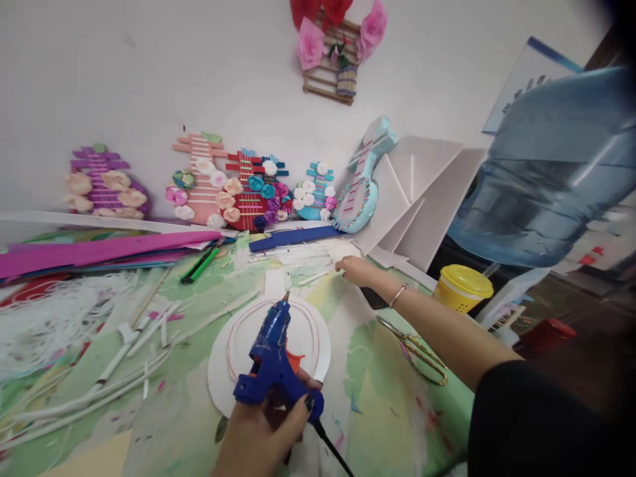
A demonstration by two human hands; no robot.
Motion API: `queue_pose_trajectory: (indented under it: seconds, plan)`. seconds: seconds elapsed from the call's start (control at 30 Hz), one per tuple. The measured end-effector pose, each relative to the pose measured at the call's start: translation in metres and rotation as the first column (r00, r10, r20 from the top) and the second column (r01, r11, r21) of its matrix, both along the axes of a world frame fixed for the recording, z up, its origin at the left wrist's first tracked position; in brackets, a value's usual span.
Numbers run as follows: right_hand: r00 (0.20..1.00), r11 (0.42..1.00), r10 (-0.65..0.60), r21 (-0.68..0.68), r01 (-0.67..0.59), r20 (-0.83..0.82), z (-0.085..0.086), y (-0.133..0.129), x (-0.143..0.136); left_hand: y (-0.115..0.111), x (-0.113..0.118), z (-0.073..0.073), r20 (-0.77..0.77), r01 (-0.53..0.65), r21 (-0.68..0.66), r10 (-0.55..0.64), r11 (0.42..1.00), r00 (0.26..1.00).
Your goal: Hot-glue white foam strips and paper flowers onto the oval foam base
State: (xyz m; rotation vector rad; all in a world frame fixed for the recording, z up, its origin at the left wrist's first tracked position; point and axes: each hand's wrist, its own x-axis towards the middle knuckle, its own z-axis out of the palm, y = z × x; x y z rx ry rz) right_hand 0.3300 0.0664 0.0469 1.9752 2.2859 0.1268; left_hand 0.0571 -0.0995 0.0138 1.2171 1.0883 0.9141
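My left hand (265,434) is wrapped around the handle of a blue hot glue gun (273,354) with an orange trigger, its nozzle pointing away from me. Below the gun lies a white round board (223,361) with a thin pinkish line curving inside its edge. A small white rectangular tab (274,283) sits at the board's far edge. Stretched across the table, my right hand (358,270) has its fingers bent together close to white scraps (345,250); what they pinch, if anything, is too small to make out. Under that wrist is a dark flat object (373,298).
Scissors (417,348) lie right of the board. A green cutter (203,262), magenta sheets (109,252) and white strips (124,348) lie left. Flower-decorated instrument models (243,192) line the wall. At right stand a yellow tub (462,288) and a large water bottle (541,172).
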Motion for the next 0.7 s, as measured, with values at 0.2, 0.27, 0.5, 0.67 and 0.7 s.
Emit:
queue_pose_trajectory:
  seconds: [0.2, 0.27, 0.5, 0.67, 0.7]
  plan:
    - [0.986, 0.999, 0.008, 0.03, -0.013, 0.164, -0.028, 0.032, -0.007, 0.005, -0.007, -0.007, 0.062, 0.01, -0.058, -0.006, 0.998, 0.998]
    - [0.981, 0.999, 0.014, 0.028, -0.02, 0.192, -0.029, 0.039, -0.008, 0.007, -0.008, -0.007, 0.06, 0.04, -0.059, -0.037, 0.997, 0.998]
    - [0.981, 1.0, -0.008, 0.031, 0.002, 0.192, -0.023, 0.045, 0.0, 0.007, -0.01, -0.007, 0.109, 0.08, -0.039, -0.075, 0.996, 0.991]
    - [0.994, 0.977, -0.104, 0.191, 0.095, 0.039, -0.002, 0.034, 0.004, 0.008, -0.009, -0.014, 0.073, 0.085, 0.017, -0.086, 0.996, 0.994]
    - [0.993, 0.963, -0.118, 0.244, 0.117, -0.012, 0.006, 0.029, 0.003, 0.009, -0.009, -0.017, 0.078, 0.1, 0.015, -0.101, 0.995, 0.992]
